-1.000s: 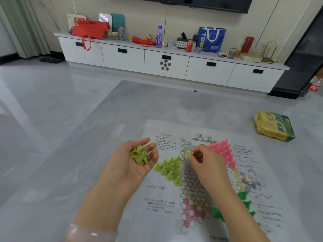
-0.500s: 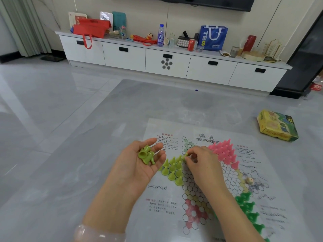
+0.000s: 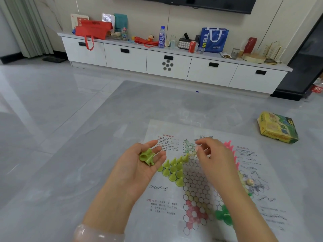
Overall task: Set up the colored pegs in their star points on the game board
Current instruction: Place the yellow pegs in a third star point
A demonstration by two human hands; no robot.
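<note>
- Two or three yellow-green pegs (image 3: 147, 157) were all that sat loose in the left hand (image 3: 138, 169), which lay palm up with its fingers relaxed, cradling them just off the left edge of the game board (image 3: 206, 180).
- Compared with half a second earlier, the right hand (image 3: 215, 158) had come up off the yellow-green star point. Back then its fingertips were down at the top peg of that cluster; now they hovered above the board's far point, loosely curled, and as far as I could tell holding nothing.
- So my guess: that peg got seated, and the right hand was heading back to the left palm for the next one.
- Yellow-green cluster (image 3: 173, 169) stood upright in its triangle on the board's left side, just beside the left fingertips. Looked nearly full, with the stock in the palm about matching what's missing, though I couldn't count the holes.
- Pink pegs (image 3: 230, 149) poked out behind the right hand on the far right point, dark green pegs (image 3: 224, 216) stood near the right forearm.
- Red star point (image 3: 194, 213) nearest the person had no pegs on it, so plenty left to do.
- View also tilted a bit versus the older frames; the yellow game box (image 3: 277, 127) sat well apart on the floor.
</note>
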